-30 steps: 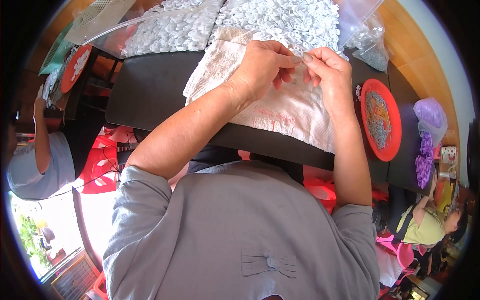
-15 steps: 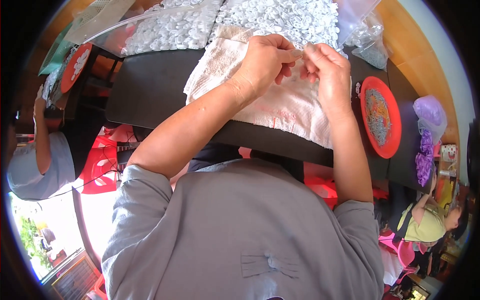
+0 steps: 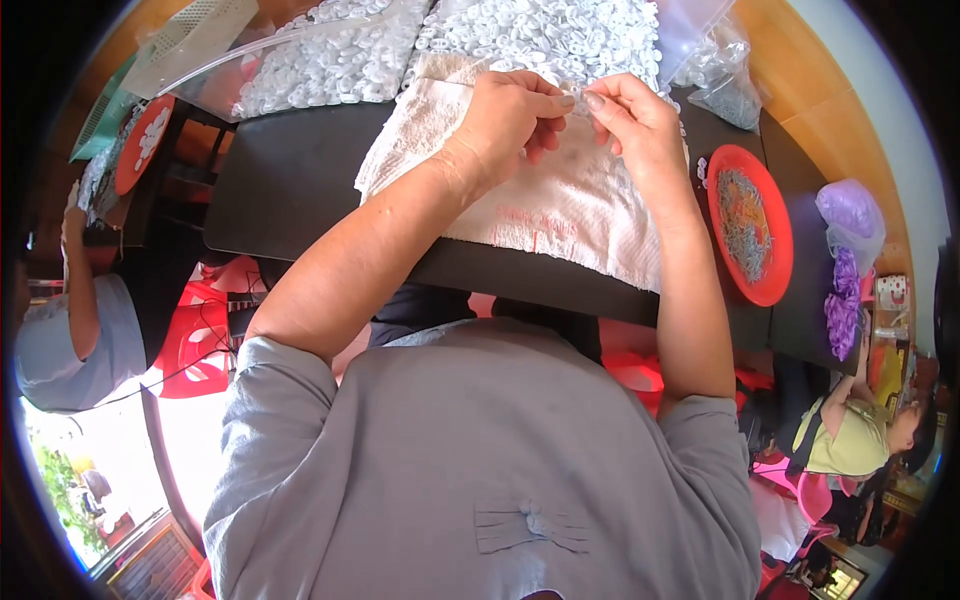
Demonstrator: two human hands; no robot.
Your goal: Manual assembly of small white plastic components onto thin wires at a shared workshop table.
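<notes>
**Hands close together over the white cloth**

Landmark: white cloth (image 3: 560, 200) spread on the dark table (image 3: 290, 180).

- Left hand (image 3: 505, 125) and right hand (image 3: 635, 125) meet at the cloth's far edge, fingertips pinched toward each other. Something small and pale seems held between them; too tiny to tell what, likely one of the white pieces.
- Compared with a second ago: the hands sit in nearly the same spot, with only slight finger shifts. Judged: fine fiddly work is continuing, no new piece fetched.
- Beyond the cloth: heap of small white pieces (image 3: 540, 35) in clear plastic.
- Right of the cloth: red plate (image 3: 772, 275) holding small grey bits.
</notes>
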